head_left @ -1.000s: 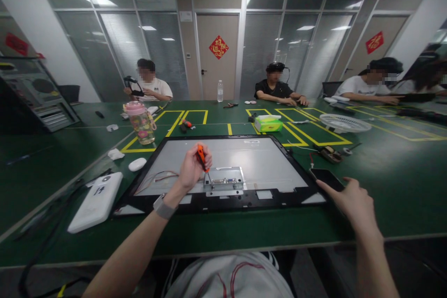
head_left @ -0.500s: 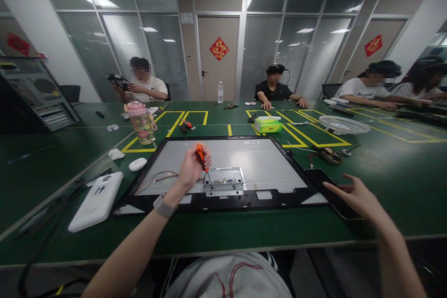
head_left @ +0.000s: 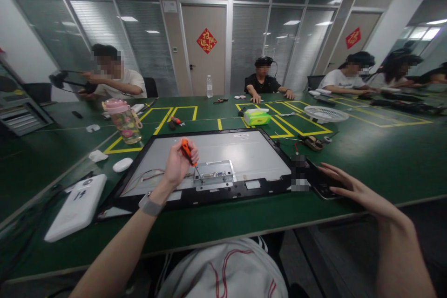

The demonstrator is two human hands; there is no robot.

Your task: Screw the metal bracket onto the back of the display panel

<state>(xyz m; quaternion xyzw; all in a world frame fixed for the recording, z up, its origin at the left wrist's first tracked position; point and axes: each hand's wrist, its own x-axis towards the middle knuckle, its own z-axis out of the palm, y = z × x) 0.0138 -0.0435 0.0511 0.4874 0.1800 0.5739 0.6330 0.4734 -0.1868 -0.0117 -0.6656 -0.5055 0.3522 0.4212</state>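
Note:
My left hand (head_left: 182, 160) is wrapped round the handle of an orange and black screwdriver (head_left: 189, 150). Its shaft points down at the left side of a silver metal bracket with ports (head_left: 213, 175). That bracket sits on the grey back of a large black-framed display panel (head_left: 206, 149), which lies flat before me. To the panel's right, a dark phone-like slab (head_left: 323, 185) lies under the fingers of my right hand (head_left: 345, 186). Those fingers are stretched out and apart, with the thumb on the near side. Part of the slab is covered by blurred blocks.
On the left are a white power bank-like block (head_left: 77, 207), a white oval case (head_left: 122, 164) and a pink-lidded bottle (head_left: 122, 123). Beyond the panel sit a green tissue pack (head_left: 256, 117), a white fan grille (head_left: 325, 114) and a small device (head_left: 312, 143). Several people sit across the table.
My right hand has come down from above the slab onto it, and the slab's angle looks different. The screwdriver stays at the bracket. The whole view has shifted, so things appear further left.

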